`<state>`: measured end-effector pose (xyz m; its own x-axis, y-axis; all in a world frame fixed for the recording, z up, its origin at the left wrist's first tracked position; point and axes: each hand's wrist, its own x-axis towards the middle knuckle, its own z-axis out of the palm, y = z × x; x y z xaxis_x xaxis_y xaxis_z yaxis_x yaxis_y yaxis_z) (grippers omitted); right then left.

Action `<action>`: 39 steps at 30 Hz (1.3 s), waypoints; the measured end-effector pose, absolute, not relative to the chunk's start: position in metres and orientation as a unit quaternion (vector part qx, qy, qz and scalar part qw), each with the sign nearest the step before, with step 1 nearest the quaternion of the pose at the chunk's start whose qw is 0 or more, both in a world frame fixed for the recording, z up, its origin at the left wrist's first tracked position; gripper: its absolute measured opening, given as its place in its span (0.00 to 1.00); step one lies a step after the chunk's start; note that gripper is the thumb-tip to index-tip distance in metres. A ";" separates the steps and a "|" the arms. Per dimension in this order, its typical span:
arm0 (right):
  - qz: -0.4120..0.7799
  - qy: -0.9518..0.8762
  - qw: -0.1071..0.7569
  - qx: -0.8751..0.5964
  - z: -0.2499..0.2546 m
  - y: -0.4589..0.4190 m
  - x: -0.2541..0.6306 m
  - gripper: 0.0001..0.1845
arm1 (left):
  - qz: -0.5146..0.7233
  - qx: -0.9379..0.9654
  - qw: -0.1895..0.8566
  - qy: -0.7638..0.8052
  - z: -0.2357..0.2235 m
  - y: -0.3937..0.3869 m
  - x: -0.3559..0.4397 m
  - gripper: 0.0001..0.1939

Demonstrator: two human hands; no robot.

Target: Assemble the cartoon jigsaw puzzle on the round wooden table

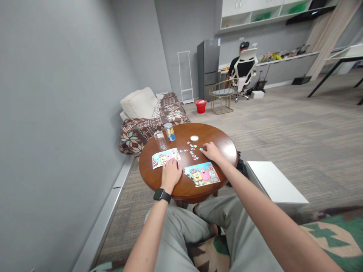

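Observation:
A partly built cartoon jigsaw puzzle [202, 174] lies on the round wooden table [224, 141] near its front edge. A printed reference picture [165, 157] lies to its left. Loose puzzle pieces [193, 150] are scattered at the table's middle. My left hand [171, 174], with a black watch on the wrist, rests curled on the table between the picture and the puzzle. My right hand [211, 151] reaches to the loose pieces, fingers bent over one; what it pinches is too small to make out.
A clear glass [160, 140], a printed can [169, 132] and a white lid [194, 138] stand at the table's back. A white low box [273, 183] is on the right. A patterned sofa [147, 126] is behind, and a person sits far off at a desk.

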<state>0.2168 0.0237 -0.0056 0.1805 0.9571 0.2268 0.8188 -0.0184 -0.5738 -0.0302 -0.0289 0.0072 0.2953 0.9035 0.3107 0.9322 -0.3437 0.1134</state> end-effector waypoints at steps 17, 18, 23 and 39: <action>0.157 -0.662 0.235 -0.694 0.014 0.034 0.217 0.06 | -0.189 -0.806 0.031 -0.560 0.005 -0.028 -0.030 0.13; 0.151 -0.658 0.245 -0.696 0.013 0.033 0.217 0.07 | -0.191 -0.805 0.031 -0.561 0.005 -0.028 -0.030 0.13; 0.131 -0.628 0.285 -0.713 0.005 0.036 0.218 0.10 | -0.190 -0.805 0.032 -0.562 0.005 -0.028 -0.030 0.14; 0.158 -0.665 0.301 -0.665 -0.001 0.033 0.209 0.05 | -0.203 -0.801 0.044 -0.561 0.005 -0.027 -0.029 0.12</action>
<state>0.2091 0.0331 -0.0008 0.0653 0.9797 0.1896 0.7889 0.0657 -0.6109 -0.0291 -0.0275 0.0053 0.2881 0.8811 0.3751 0.9169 -0.3668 0.1571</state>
